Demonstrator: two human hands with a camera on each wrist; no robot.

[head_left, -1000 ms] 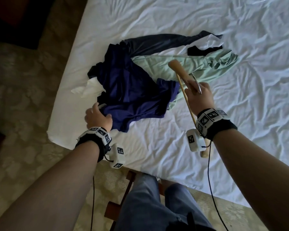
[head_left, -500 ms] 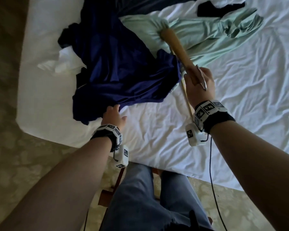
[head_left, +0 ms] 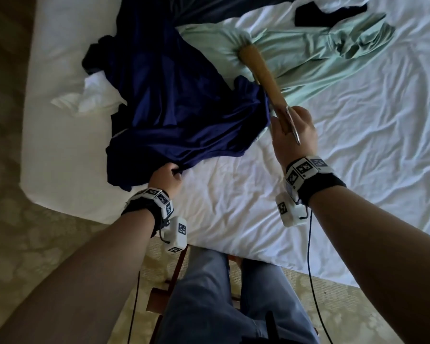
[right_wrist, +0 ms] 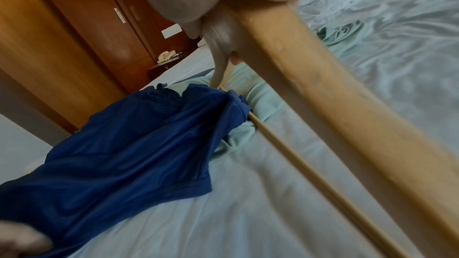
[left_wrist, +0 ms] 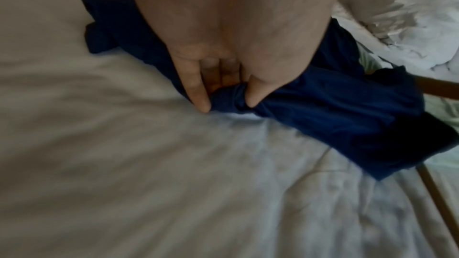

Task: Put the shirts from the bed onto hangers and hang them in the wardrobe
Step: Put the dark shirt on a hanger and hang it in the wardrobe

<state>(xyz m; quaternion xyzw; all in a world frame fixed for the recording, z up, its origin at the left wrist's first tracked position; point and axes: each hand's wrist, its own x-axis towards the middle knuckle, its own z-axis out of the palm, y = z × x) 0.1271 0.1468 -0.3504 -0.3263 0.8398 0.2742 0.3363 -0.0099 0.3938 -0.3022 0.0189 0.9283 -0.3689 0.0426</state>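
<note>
Your view has dropped closer over the bed [head_left: 358,170] since a second ago, and your left hand [head_left: 165,178] has travelled from the left edge of the navy shirt [head_left: 179,100] down to its near hem; half a second back it was only arriving there, now thumb and fingers [left_wrist: 196,93] pinch a bunched fold of blue cloth against the white sheet. That shirt, largest in the pile, lies spread across the sheet's left part, overlapping the mint-green shirt [head_left: 320,53], with a darker garment [head_left: 221,8] above both at the top edge and a crumpled white cloth [head_left: 94,95] poking out at its left. Your right hand [head_left: 294,131] has barely shifted: it stays wrapped round the wooden hanger [head_left: 261,73] at the neck, the metal hook [head_left: 293,125] lying across its back, the far shoulder tip resting on the green shirt and the lower bar [right_wrist: 298,158] touching the navy sleeve. You look set to lift the hem open and feed the hanger inside, so hanging this first shirt is only starting; nothing has reached the wardrobe [right_wrist: 62,46], whose brown panels stand beyond the bed
</note>
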